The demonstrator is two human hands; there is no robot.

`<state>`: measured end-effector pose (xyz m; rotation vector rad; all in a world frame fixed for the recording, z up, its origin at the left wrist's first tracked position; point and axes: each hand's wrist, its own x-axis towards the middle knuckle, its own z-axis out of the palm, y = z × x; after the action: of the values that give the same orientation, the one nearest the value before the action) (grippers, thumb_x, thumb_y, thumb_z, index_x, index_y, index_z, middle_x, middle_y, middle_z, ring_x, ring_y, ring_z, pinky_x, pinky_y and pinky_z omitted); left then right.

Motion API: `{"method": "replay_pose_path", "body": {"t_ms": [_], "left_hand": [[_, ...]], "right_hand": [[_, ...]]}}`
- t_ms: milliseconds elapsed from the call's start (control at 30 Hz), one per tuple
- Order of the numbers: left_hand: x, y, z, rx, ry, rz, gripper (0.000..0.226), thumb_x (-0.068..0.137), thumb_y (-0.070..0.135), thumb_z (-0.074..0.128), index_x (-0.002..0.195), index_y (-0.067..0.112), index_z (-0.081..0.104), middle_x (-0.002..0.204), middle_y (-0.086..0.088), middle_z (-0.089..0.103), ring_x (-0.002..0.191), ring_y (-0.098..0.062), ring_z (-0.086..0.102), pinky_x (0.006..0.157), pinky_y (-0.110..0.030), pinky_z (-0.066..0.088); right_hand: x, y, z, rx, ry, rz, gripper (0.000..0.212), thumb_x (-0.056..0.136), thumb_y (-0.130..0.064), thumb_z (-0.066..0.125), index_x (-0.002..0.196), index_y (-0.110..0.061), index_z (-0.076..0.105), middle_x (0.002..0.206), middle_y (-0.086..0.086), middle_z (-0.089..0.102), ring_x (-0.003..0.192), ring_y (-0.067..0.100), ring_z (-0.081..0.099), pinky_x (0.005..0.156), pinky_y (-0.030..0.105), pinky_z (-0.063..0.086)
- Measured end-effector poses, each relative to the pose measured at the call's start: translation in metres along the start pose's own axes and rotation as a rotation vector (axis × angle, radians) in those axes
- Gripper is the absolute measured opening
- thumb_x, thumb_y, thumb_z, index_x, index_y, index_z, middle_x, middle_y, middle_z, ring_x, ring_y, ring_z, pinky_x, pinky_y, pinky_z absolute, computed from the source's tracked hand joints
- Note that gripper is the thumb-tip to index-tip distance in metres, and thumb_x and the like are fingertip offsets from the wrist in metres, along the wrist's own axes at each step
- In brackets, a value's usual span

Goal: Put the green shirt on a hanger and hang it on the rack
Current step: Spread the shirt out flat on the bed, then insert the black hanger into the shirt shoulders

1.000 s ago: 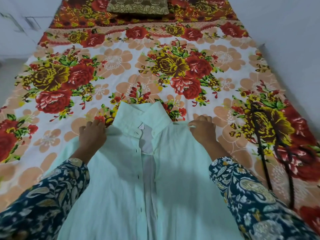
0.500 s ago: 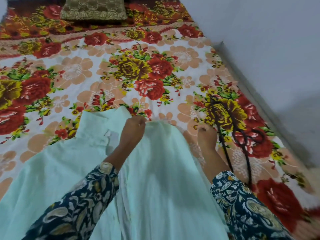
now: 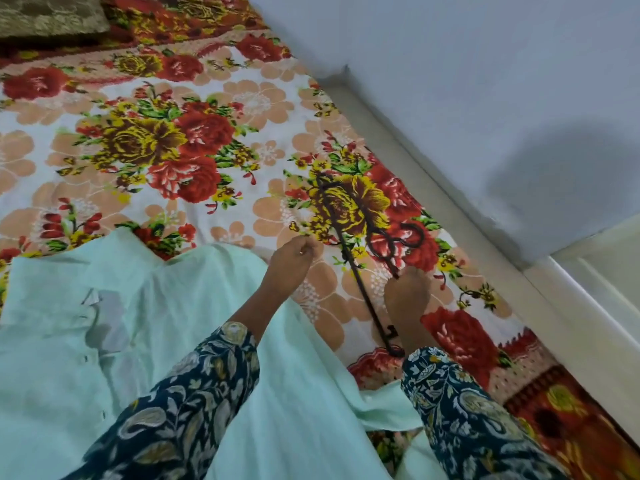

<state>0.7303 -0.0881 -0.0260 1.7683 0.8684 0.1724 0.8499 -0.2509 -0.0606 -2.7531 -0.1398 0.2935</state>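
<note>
Green shirt (image 3: 166, 341) lower left, left hand (image 3: 292, 259) loosely curled, empty, past its right edge, right hand (image 3: 407, 294) on dark hanger (image 3: 347, 261), grip unclear, floral bedsheet (image 3: 242, 98) stretching above, wall (image 3: 485, 81) right.

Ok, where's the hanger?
In the head view, the hanger lies on the flowery sheet, to the right of the green shirt and towards the wall. The right hand is right at it.

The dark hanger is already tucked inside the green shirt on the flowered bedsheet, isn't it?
No. In the head view the dark hanger lies bare on the flowered bedsheet, to the right of the green shirt, not inside it.
</note>
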Motion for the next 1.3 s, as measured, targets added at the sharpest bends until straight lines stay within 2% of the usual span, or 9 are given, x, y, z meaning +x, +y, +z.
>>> {"method": "replay_pose_path", "body": {"t_ms": [333, 500, 633, 733, 800, 933, 1067, 1133, 1300], "left_hand": [[-0.041, -0.014, -0.065, 0.031, 0.291, 0.006, 0.019, 0.091, 0.001, 0.047, 0.1, 0.005, 0.063, 0.104, -0.007, 0.066, 0.097, -0.018, 0.059, 0.084, -0.023, 0.039], [-0.086, -0.066, -0.143, 0.4, 0.653, -0.21, 0.029, 0.085, 0.003, 0.05, 0.112, 0.001, 0.059, 0.118, -0.02, 0.055, 0.112, -0.037, 0.051, 0.091, -0.043, 0.042], [-0.117, -0.114, -0.18, 0.781, 0.583, -0.52, 0.039, 0.088, 0.017, 0.052, 0.121, -0.002, 0.047, 0.123, -0.02, 0.047, 0.115, -0.038, 0.044, 0.086, -0.046, 0.044], [-0.127, -0.147, -0.202, 0.874, 0.49, -0.502, 0.042, 0.092, 0.025, 0.048, 0.122, -0.004, 0.047, 0.121, -0.021, 0.048, 0.111, -0.039, 0.047, 0.082, -0.047, 0.047], [-0.124, -0.155, -0.216, 0.763, 0.525, -0.473, 0.035, 0.095, 0.018, 0.041, 0.122, -0.003, 0.047, 0.123, -0.021, 0.047, 0.114, -0.038, 0.046, 0.083, -0.046, 0.047], [-0.119, -0.154, -0.255, -0.013, 0.882, -0.587, 0.03, 0.094, 0.009, 0.037, 0.112, -0.008, 0.055, 0.119, -0.028, 0.056, 0.112, -0.04, 0.053, 0.087, -0.042, 0.043], [-0.123, -0.151, -0.276, -0.406, 1.051, -0.433, 0.024, 0.095, 0.017, 0.038, 0.072, 0.017, 0.045, 0.076, -0.005, 0.045, 0.081, -0.024, 0.045, 0.072, -0.038, 0.034], [-0.127, -0.144, -0.28, -0.528, 1.099, -0.364, 0.023, 0.095, 0.02, 0.039, 0.075, 0.011, 0.046, 0.073, -0.002, 0.041, 0.075, -0.021, 0.041, 0.069, -0.035, 0.032], [-0.135, -0.136, -0.262, -0.092, 0.62, -0.188, 0.021, 0.095, 0.02, 0.049, 0.085, 0.005, 0.058, 0.082, -0.012, 0.055, 0.079, -0.023, 0.051, 0.072, -0.035, 0.038]], "right_hand": [[-0.022, -0.034, -0.031, 0.453, -0.022, -0.176, 0.024, 0.092, -0.002, 0.045, 0.114, 0.003, 0.054, 0.108, 0.023, 0.062, 0.1, 0.035, 0.059, 0.072, 0.029, 0.038], [-0.049, -0.088, -0.038, 0.497, -0.199, -0.382, 0.025, 0.09, 0.001, 0.051, 0.113, 0.004, 0.057, 0.11, 0.024, 0.063, 0.099, 0.034, 0.06, 0.076, 0.032, 0.044], [-0.08, -0.122, -0.026, 0.511, -0.471, -0.443, 0.018, 0.091, 0.003, 0.049, 0.106, 0.0, 0.057, 0.087, 0.013, 0.061, 0.054, -0.001, 0.057, 0.053, 0.019, 0.042], [-0.098, -0.137, -0.002, 0.478, -0.659, -0.436, 0.016, 0.09, 0.007, 0.044, 0.099, 0.0, 0.055, 0.069, 0.008, 0.06, 0.033, -0.001, 0.047, 0.037, 0.011, 0.034], [-0.104, -0.141, 0.006, 0.456, -0.735, -0.437, 0.017, 0.09, 0.01, 0.041, 0.094, -0.001, 0.053, 0.063, 0.007, 0.06, 0.03, 0.001, 0.041, 0.034, 0.014, 0.03], [-0.108, -0.142, 0.009, 0.472, -0.861, -0.411, 0.019, 0.089, 0.01, 0.047, 0.083, -0.007, 0.053, 0.058, 0.009, 0.06, 0.028, 0.005, 0.039, 0.032, 0.013, 0.027], [-0.109, -0.151, 0.004, 0.414, -0.95, -0.435, 0.013, 0.086, 0.009, 0.054, 0.085, -0.004, 0.057, 0.052, 0.002, 0.064, 0.031, 0.007, 0.041, 0.032, 0.015, 0.029], [-0.113, -0.164, 0.003, 0.374, -0.968, -0.478, 0.011, 0.085, 0.008, 0.057, 0.086, -0.004, 0.058, 0.056, 0.004, 0.064, 0.033, 0.007, 0.043, 0.032, 0.017, 0.03], [-0.147, -0.223, 0.027, 0.211, -0.983, -0.64, 0.022, 0.088, 0.009, 0.047, 0.08, -0.01, 0.055, 0.062, 0.007, 0.062, 0.032, 0.006, 0.046, 0.034, 0.016, 0.033]]}}
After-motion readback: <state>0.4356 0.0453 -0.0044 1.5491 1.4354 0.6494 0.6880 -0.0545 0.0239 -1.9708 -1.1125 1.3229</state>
